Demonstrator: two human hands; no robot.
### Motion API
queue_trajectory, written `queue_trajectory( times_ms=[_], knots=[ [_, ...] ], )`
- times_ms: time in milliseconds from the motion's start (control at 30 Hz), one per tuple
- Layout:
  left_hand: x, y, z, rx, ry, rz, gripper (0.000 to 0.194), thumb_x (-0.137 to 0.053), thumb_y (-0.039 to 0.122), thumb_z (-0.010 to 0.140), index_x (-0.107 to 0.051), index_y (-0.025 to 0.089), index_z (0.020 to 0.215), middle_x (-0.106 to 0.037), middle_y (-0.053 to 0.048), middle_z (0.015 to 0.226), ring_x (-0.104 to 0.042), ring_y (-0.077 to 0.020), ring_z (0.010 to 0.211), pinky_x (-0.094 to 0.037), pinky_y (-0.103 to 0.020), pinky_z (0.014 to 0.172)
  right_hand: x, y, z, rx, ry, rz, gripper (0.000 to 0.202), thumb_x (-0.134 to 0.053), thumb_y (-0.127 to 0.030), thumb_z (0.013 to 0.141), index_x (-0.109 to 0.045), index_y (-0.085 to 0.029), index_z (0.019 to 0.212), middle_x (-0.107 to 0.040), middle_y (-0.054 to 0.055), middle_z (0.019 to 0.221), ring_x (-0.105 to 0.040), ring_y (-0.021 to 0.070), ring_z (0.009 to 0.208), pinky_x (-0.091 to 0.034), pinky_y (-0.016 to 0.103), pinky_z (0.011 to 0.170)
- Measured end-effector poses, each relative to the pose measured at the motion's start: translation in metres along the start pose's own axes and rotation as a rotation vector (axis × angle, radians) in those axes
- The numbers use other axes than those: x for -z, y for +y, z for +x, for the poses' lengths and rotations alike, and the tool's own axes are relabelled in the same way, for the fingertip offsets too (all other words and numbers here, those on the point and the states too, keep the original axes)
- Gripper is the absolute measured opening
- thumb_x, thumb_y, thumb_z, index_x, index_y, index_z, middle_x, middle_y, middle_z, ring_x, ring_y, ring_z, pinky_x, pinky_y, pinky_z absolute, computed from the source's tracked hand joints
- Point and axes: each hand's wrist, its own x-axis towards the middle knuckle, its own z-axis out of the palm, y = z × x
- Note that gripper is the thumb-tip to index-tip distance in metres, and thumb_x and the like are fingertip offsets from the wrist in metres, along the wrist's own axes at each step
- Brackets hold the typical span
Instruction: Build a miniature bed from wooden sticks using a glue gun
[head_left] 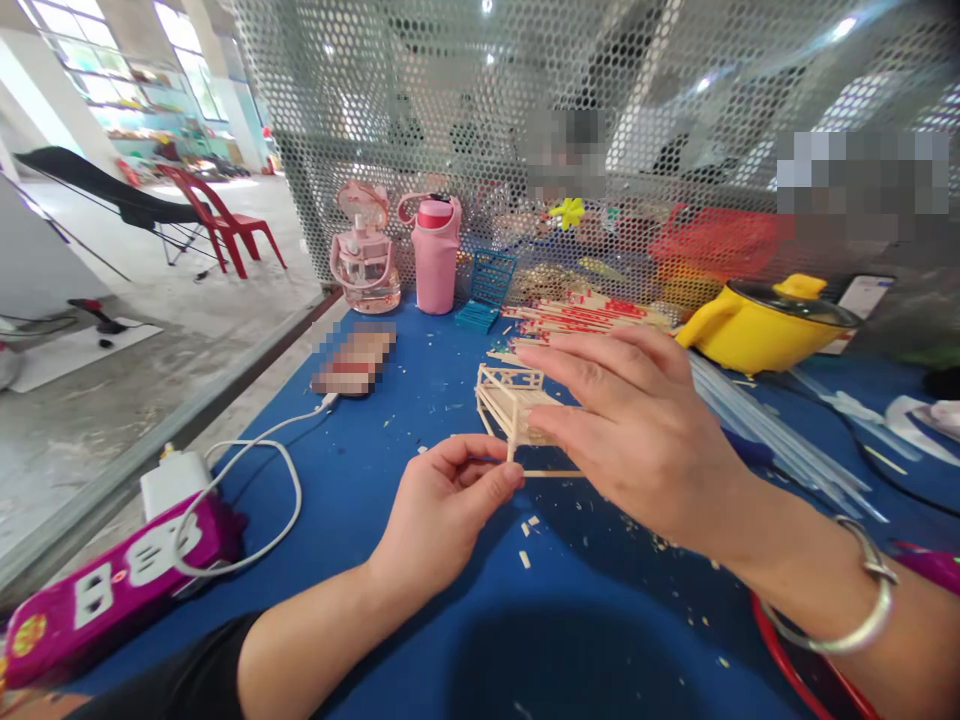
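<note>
In front of me a small wooden stick model [495, 385], like a miniature frame with railings and thin posts, is held above the blue table. My left hand [457, 500] pinches the bottom of its near corner post between thumb and fingers. My right hand [637, 430] reaches over the model from the right with its fingers stretched out and the thumb apart from them. It covers the model's right side, so whether its fingertips touch the sticks is hard to see. Wood scraps [525, 558] lie below.
Behind are red-marked sticks [585, 318], a blue mini chair-shaped stand [486, 290], a pink bottle [436, 255] and a clear pink-lidded bottle [366, 265]. A yellow pot [750, 330] and clear glue sticks [780, 430] lie right. Left are a phone [356, 360] and purple power strip [120, 580].
</note>
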Motion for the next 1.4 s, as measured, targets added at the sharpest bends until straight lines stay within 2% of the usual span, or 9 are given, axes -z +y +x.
queue_trajectory(
  times_ms=[333, 767, 933, 1067, 1167, 1300, 1400],
  knots=[
    [0.0, -0.001, -0.001, -0.008, -0.023, -0.007, 0.024, -0.078, 0.026, 0.066, -0.066, 0.013, 0.082, -0.067, -0.001, 0.066, -0.058, -0.0082, 0.06, -0.045, -0.019, 0.058, -0.001, 0.004, 0.003, 0.031, -0.038, 0.049, 0.019, -0.047, -0.018, 0.091, -0.065, -0.025, 0.092, -0.052, 0.002, 0.136, -0.045, 0.0243, 0.125, -0.026, 0.051, 0.108],
    [0.0, -0.001, 0.0, -0.022, -0.005, -0.009, 0.022, -0.078, 0.025, 0.065, -0.067, 0.013, 0.08, -0.067, 0.0, 0.067, -0.059, -0.0085, 0.061, -0.047, -0.019, 0.059, -0.003, 0.004, 0.005, 0.01, -0.029, 0.104, 0.019, -0.049, -0.017, 0.089, -0.068, -0.024, 0.088, -0.054, 0.002, 0.134, -0.045, 0.0254, 0.125, -0.026, 0.054, 0.106],
    [0.0, 0.0, 0.0, -0.031, -0.001, 0.009, 0.022, -0.078, 0.026, 0.065, -0.068, 0.013, 0.08, -0.067, -0.001, 0.067, -0.059, -0.0091, 0.061, -0.047, -0.02, 0.06, 0.0, 0.006, 0.005, -0.006, -0.021, 0.146, 0.018, -0.05, -0.021, 0.089, -0.068, -0.025, 0.088, -0.056, 0.001, 0.132, -0.047, 0.0247, 0.123, -0.031, 0.053, 0.105],
    [0.0, 0.003, 0.002, -0.025, 0.041, 0.019, 0.025, -0.08, 0.028, 0.063, -0.068, 0.013, 0.08, -0.068, -0.001, 0.066, -0.059, -0.009, 0.06, -0.048, -0.02, 0.059, 0.007, 0.01, -0.001, -0.146, 0.006, 0.301, 0.022, -0.051, -0.023, 0.089, -0.063, -0.026, 0.107, -0.061, 0.001, 0.125, -0.052, 0.0224, 0.119, -0.039, 0.047, 0.103],
    [0.002, 0.008, 0.004, -0.005, 0.057, 0.015, 0.027, -0.08, 0.028, 0.062, -0.068, 0.013, 0.081, -0.068, -0.001, 0.067, -0.06, -0.0089, 0.06, -0.049, -0.02, 0.061, 0.004, 0.013, -0.012, -0.335, 0.057, 0.362, 0.028, -0.051, -0.022, 0.088, -0.057, -0.024, 0.116, -0.063, 0.004, 0.12, -0.055, 0.0214, 0.115, -0.042, 0.042, 0.101],
    [0.006, 0.012, 0.01, -0.006, 0.035, 0.037, 0.027, -0.079, 0.029, 0.064, -0.067, 0.013, 0.082, -0.069, -0.002, 0.069, -0.062, -0.0093, 0.062, -0.05, -0.021, 0.065, -0.014, 0.01, -0.03, -0.648, -0.053, 0.58, 0.03, -0.053, -0.036, 0.088, -0.057, -0.022, 0.115, -0.066, 0.006, 0.113, -0.063, 0.0211, 0.102, -0.051, 0.034, 0.086],
    [0.01, 0.015, 0.013, -0.01, 0.041, 0.105, 0.026, -0.077, 0.03, 0.066, -0.064, 0.014, 0.082, -0.067, -0.001, 0.067, -0.061, -0.0092, 0.061, -0.049, -0.02, 0.062, -0.028, 0.003, -0.036, -0.751, -0.098, 0.759, 0.028, -0.049, -0.04, 0.09, -0.06, -0.022, 0.108, -0.071, 0.003, 0.103, -0.066, 0.0187, 0.093, -0.052, 0.029, 0.079]
  ],
)
